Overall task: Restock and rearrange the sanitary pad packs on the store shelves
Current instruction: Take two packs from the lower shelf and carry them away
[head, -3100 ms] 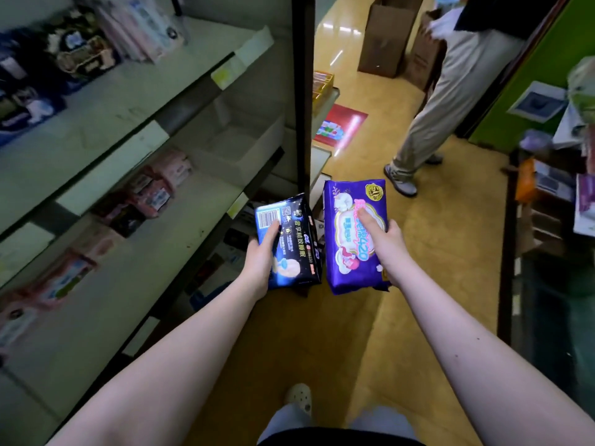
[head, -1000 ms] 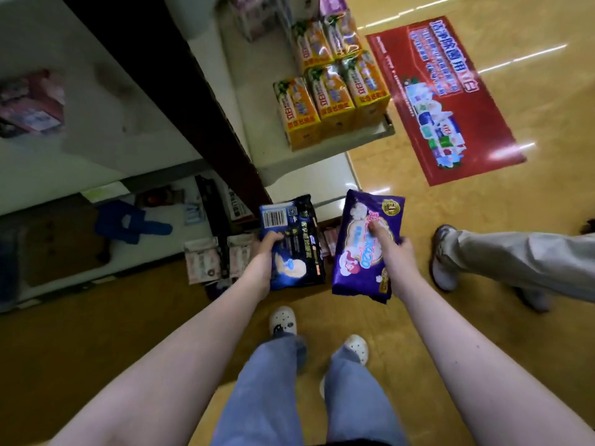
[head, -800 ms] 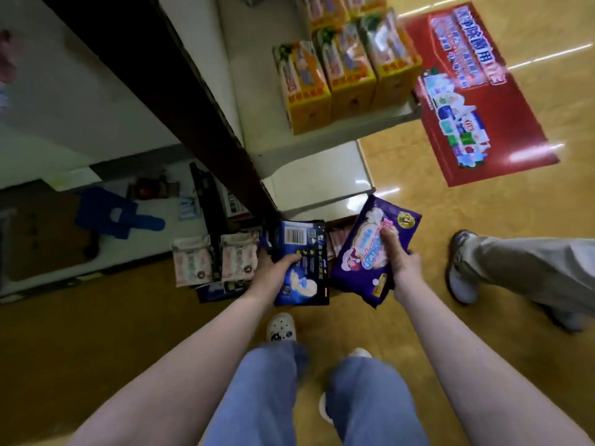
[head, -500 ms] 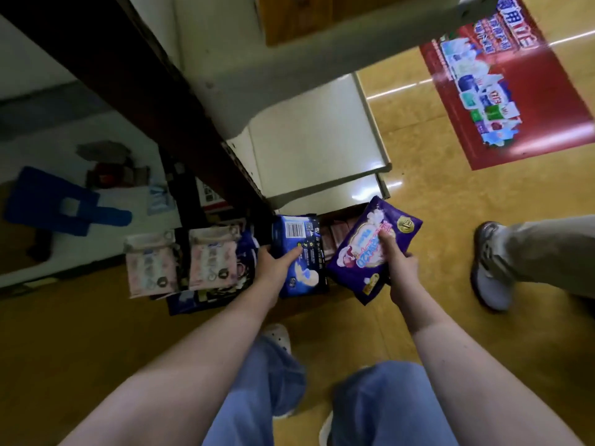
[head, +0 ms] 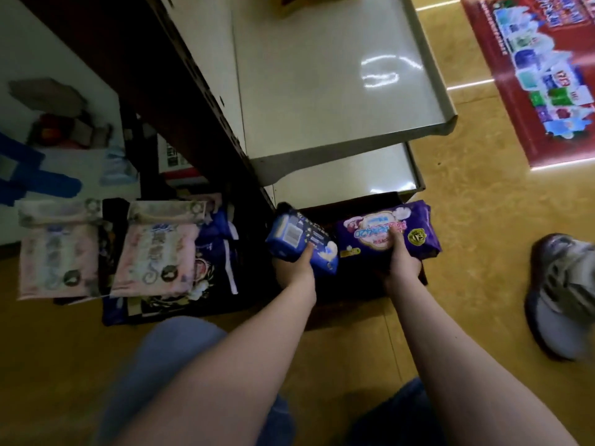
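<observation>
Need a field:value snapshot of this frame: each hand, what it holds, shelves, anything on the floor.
left hand: grips blue pad pack, pack tilted
right hand: grips purple pad pack, thumb on its front
packs: side by side, low, in front of bottom shelf
white shelf: glossy, juts out above the bottom shelf
pink pad packs: two, left of the hands, lying on dark packs
floor: red poster; another person's sneaker at right
</observation>
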`<state>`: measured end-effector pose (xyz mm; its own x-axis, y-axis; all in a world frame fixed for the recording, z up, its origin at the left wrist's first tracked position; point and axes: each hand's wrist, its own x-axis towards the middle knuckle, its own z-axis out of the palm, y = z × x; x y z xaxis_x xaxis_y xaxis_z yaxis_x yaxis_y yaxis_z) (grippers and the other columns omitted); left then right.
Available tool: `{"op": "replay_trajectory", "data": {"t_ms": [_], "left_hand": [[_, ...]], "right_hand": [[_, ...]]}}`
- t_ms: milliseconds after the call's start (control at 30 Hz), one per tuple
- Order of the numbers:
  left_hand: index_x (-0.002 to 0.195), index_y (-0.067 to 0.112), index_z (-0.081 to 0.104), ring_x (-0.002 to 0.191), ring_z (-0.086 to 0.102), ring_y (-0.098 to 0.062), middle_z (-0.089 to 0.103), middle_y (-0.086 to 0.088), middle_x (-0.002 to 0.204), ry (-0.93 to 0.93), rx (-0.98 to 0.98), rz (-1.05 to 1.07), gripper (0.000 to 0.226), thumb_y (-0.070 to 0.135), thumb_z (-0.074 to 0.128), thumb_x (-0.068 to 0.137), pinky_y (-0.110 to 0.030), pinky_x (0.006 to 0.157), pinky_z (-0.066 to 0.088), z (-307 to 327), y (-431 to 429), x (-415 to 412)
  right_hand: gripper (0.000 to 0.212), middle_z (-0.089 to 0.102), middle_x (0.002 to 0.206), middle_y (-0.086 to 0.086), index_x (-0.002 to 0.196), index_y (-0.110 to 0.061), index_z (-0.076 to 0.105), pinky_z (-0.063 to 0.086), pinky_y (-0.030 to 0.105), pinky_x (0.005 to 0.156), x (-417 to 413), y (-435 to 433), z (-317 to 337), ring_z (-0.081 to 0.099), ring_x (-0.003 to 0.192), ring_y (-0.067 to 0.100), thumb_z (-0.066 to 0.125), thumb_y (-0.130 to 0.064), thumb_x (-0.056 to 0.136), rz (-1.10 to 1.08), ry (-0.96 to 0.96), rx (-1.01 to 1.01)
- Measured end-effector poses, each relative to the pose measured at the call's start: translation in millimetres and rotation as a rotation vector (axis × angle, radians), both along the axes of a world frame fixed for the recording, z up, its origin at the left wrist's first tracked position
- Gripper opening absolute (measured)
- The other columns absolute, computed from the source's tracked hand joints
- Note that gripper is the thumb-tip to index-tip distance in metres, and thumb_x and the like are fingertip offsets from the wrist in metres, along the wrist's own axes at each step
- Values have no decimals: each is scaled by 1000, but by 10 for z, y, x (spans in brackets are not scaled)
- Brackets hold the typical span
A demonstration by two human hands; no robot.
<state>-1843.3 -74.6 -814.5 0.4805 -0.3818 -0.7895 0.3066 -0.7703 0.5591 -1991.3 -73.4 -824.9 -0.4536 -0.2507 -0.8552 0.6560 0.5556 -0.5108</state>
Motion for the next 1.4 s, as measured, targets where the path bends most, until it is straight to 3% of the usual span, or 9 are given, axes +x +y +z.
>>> {"op": "replay_trajectory", "data": {"t_ms": [167, 300, 467, 767, 967, 1133, 1267, 1400], "left_hand": [[133, 4, 48, 118, 54, -31, 57, -12, 129, 177, 9, 168, 54, 15, 71, 85, -37, 95, 45, -351, -101, -68], [139, 2, 43, 127, 48, -29, 50, -18, 136, 278, -5, 192, 48, 5, 58, 93, -30, 97, 41, -483, -178, -106], [143, 14, 38, 132, 42, -28, 43, -13, 144, 334, 39, 157, 58, 32, 61, 93, -37, 106, 37, -589, -209, -93], [142, 10, 38, 133, 43, -27, 44, -17, 145, 392, -8, 109, 52, 28, 55, 97, -38, 112, 34, -640, -135, -10], [145, 12, 35, 131, 44, -29, 43, -16, 145, 372, 23, 56, 53, 35, 47, 99, -43, 106, 37, -595, -143, -8], [146, 12, 33, 131, 45, -29, 45, -17, 143, 345, 90, 11, 57, 36, 51, 98, -43, 108, 38, -190, -85, 5], [142, 7, 40, 129, 47, -27, 50, -13, 140, 273, 87, -102, 54, 34, 53, 97, -41, 108, 39, 421, 118, 51], [140, 11, 45, 128, 48, -26, 53, -8, 138, 245, 35, -216, 46, 32, 48, 100, -39, 107, 38, 1130, 226, 95]], "right_hand": [[77, 61, 121, 10, 134, -10, 44, 56, 47, 83, 49, -84, -275, 61, 108, 33, 81, -37, 72, 57, 13, -35], [81, 61, 124, 13, 134, -10, 44, 53, 53, 89, 104, -87, -426, 61, 110, 34, 83, -37, 69, 155, 16, -18], [85, 59, 129, 13, 138, -10, 42, 49, 54, 96, 61, -150, -522, 58, 115, 34, 83, -37, 68, 198, 34, -27], [76, 57, 129, 11, 135, -13, 41, 51, 57, 90, 118, -116, -524, 57, 116, 35, 82, -29, 72, 109, 8, -67], [76, 56, 130, 12, 136, -14, 41, 52, 55, 91, 138, -109, -448, 56, 118, 36, 81, -26, 73, 83, -18, -85], [73, 50, 137, 13, 137, -8, 41, 46, 39, 102, 166, 57, -152, 49, 127, 31, 77, -29, 77, 96, -20, -68], [72, 47, 140, 14, 144, -9, 37, 43, 40, 106, 224, 314, 422, 48, 128, 29, 70, -31, 84, 151, -45, -74], [58, 50, 137, 12, 142, -17, 39, 42, 42, 105, 239, 444, 1186, 48, 127, 27, 63, -29, 91, 210, -25, -132]]}}
